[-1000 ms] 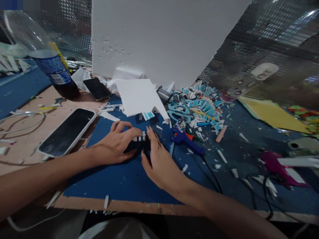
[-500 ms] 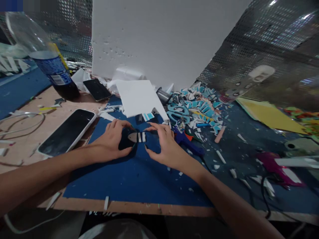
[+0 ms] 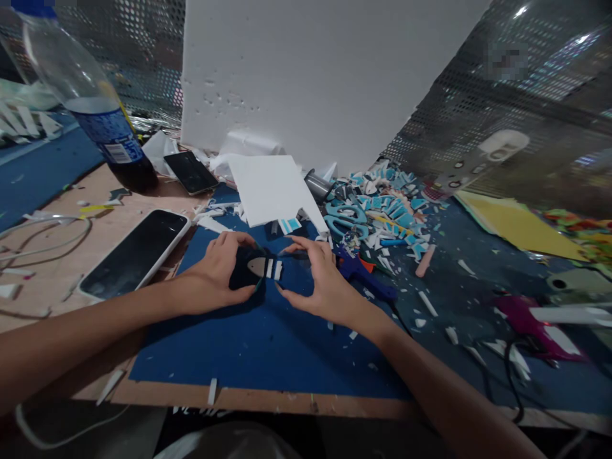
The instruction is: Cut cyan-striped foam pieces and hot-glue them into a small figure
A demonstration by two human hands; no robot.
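On a dark blue sheet (image 3: 268, 347) lies a small rounded white foam piece (image 3: 257, 266) with a dark dot. Two narrow white strips (image 3: 273, 269) stand just right of its flat end, with thin dark gaps between. My left hand (image 3: 220, 271) curves about the rounded piece, thumb and fingers apart; whether its tips touch the piece I cannot tell. Opposite it, my right hand (image 3: 322, 277) holds its thumb and fingers spread to the right of the strips, with nothing between them. Both hands rest low over the sheet.
Behind are a white foam sheet (image 3: 275, 191), light blue scissors (image 3: 347, 220) and a heap of blue-white scraps (image 3: 394, 207). A blue glue gun (image 3: 366, 277) lies right, a magenta one (image 3: 540, 328) farther off. At left are a phone (image 3: 136, 255) and a bottle (image 3: 102, 134).
The view has shifted slightly. The rightmost strip sits a little farther from its neighbour, so the gap between them looks wider. Both hands keep nearly the same curved pose.
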